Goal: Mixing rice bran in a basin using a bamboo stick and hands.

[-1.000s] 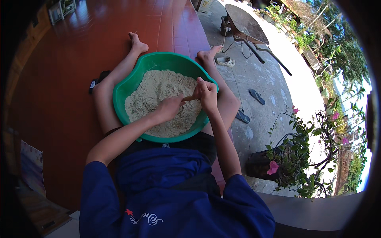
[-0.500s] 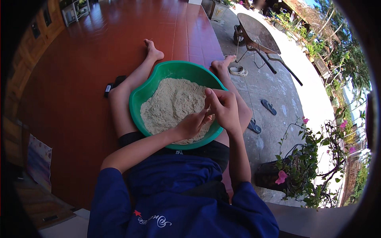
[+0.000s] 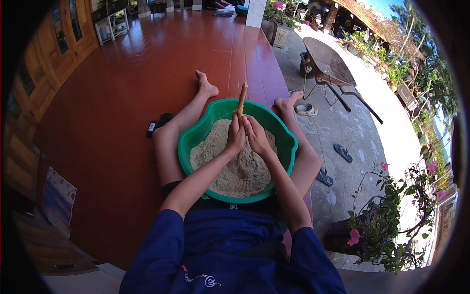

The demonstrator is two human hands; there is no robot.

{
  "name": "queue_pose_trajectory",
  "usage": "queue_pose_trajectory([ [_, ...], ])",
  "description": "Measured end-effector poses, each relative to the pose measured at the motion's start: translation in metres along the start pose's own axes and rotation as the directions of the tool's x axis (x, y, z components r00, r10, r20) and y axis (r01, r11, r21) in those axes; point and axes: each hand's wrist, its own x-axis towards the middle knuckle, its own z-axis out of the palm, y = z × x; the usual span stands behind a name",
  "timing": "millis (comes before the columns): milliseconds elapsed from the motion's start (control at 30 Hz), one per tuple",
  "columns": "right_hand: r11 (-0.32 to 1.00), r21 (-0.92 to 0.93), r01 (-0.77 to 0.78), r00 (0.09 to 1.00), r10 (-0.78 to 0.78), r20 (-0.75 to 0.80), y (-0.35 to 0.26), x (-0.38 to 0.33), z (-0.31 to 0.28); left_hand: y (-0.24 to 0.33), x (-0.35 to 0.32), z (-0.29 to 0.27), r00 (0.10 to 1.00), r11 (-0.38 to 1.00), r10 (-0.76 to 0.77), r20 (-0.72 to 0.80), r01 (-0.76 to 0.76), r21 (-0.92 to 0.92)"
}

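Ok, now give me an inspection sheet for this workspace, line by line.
Surface: glossy red tiled floor.
Job's things: green rounded plastic basin between the legs, containing pale, loose powdery material; slim brown wooden stick, upper end raised, lower end unclear.
Clutter: small black object with a white label by the left knee; dark flip-flops and pale clog on grey concrete.
Grippers: left-hand grip and right-hand grip together, stick between them.
Cables: nothing seen.
Surroundings: rusty metal wheelbarrow; pink-flowered potted plant.
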Motion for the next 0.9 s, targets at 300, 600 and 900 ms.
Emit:
queue_pose_trajectory([
  [300, 0.994, 0.108, 0.013, 1.000, -0.016, 0.026, -0.004, -0.001, 0.022, -0.004, 0.015, -0.025, 0.980, 0.965, 0.197, 0.029, -0.188, -0.183],
  [600, 0.991, -0.133, 0.002, 0.985, 0.021, 0.174, 0.005, -0.019, 0.015, -0.004, 0.015, -0.039, 0.974, 0.974, 0.218, 0.062, -0.221, 0.042],
  [900, 0.857, -0.423, 0.296, 0.951, -0.307, 0.042, -0.009, -0.023, 0.018, 0.019, -0.008, -0.035, 0.901, 0.898, 0.434, 0.010, -0.434, 0.077],
])
